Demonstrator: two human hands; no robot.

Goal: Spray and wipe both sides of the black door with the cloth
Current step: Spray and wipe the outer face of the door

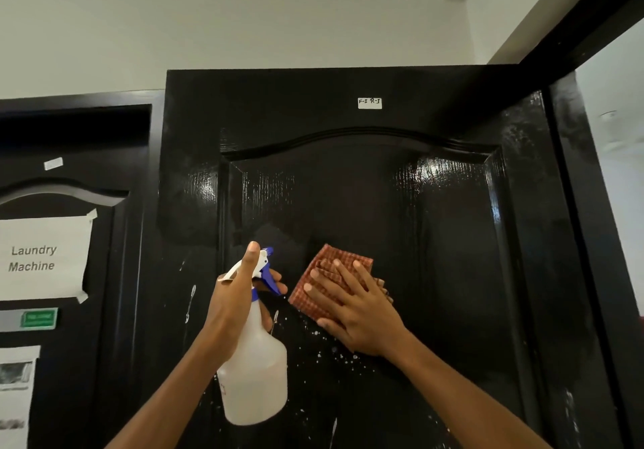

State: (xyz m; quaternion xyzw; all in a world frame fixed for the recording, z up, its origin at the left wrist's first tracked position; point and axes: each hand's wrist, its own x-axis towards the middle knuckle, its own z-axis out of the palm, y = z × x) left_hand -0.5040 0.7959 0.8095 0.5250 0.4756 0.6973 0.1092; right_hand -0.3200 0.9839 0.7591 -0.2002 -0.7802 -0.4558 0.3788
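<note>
The glossy black door (348, 183) fills the middle of the head view, with a raised arched panel and a small white label near its top. My left hand (237, 295) grips the neck of a white spray bottle (256, 375) with a blue trigger, held upright in front of the door. My right hand (355, 309) presses a folded red checked cloth (324, 274) flat against the panel, fingers spread straight. White droplets and drips speckle the door below the cloth.
A second black door (69, 177) on the left carries a paper sign reading "Laundry Machine" (38, 257). The black door frame (589, 222) runs down the right side, with a bright room beyond it. White wall and ceiling lie above.
</note>
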